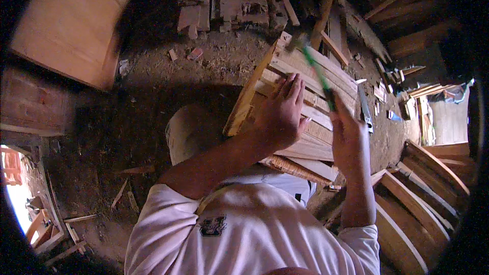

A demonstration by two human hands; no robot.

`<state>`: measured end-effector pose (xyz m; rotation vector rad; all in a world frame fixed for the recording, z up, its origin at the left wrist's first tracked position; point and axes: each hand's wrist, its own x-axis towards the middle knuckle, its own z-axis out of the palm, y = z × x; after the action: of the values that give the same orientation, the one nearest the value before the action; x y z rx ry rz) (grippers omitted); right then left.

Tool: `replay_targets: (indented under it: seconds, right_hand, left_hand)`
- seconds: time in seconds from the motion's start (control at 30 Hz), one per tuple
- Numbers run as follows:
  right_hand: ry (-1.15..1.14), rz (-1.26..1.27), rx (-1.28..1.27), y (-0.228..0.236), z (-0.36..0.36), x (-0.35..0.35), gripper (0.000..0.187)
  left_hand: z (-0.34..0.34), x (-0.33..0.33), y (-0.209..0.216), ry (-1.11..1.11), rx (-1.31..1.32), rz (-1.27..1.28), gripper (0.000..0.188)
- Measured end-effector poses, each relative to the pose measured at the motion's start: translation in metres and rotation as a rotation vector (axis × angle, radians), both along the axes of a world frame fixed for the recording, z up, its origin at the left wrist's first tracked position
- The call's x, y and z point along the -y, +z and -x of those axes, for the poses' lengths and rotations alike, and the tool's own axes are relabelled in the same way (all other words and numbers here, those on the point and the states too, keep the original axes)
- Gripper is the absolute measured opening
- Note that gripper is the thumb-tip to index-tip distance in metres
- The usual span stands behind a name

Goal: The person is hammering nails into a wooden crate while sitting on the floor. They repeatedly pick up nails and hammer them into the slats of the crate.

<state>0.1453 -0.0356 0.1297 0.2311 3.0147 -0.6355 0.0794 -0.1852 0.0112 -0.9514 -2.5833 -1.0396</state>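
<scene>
A slatted wooden crate (316,145) lies tilted across my lap, its pale slats running side by side between end boards. My left hand (285,109) rests flat on the slats, fingers stretched out and thumb apart. In my right hand (349,130) is a hammer (315,66) with a green handle, gripped at its lower end. The hammer's head, smeared by motion, is over the crate's far corner. Whether it touches the wood I cannot tell. Any nail there is too small to make out.
Stacked rough boards (239,0) lie at the far side. A large wooden panel (71,25) stands at the left. A hand saw (364,104) lies right of the crate. Curved wooden pieces (407,209) fill the lower right. Wood scraps (173,55) dot the dirt floor.
</scene>
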Motion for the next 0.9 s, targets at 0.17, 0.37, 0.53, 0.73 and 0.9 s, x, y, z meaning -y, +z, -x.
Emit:
replay_targets:
  seconds: [0.17,0.37,0.53,0.73,0.9]
  right_hand:
    - [0.074,-0.203,-0.417,-0.039,-0.008,-0.016,0.049]
    - [0.028,-0.104,-0.067,0.006,-0.002,-0.004,0.052]
    - [0.02,-0.092,-0.496,-0.028,-0.009,-0.013,0.052]
    - [0.069,-0.114,-0.038,-0.005,-0.002,-0.015,0.052]
    - [0.001,0.093,-0.505,-0.02,-0.01,-0.014,0.054]
  left_hand:
    - [-0.002,-0.007,-0.006,-0.011,-0.071,-0.012,0.082]
    - [0.003,-0.001,-0.005,-0.004,-0.109,0.021,0.082]
    - [0.001,-0.011,-0.018,0.009,-0.136,0.009,0.084]
    - [-0.003,-0.002,0.0,0.004,-0.111,0.049,0.082]
    - [0.0,-0.004,-0.01,0.004,-0.099,0.04,0.081]
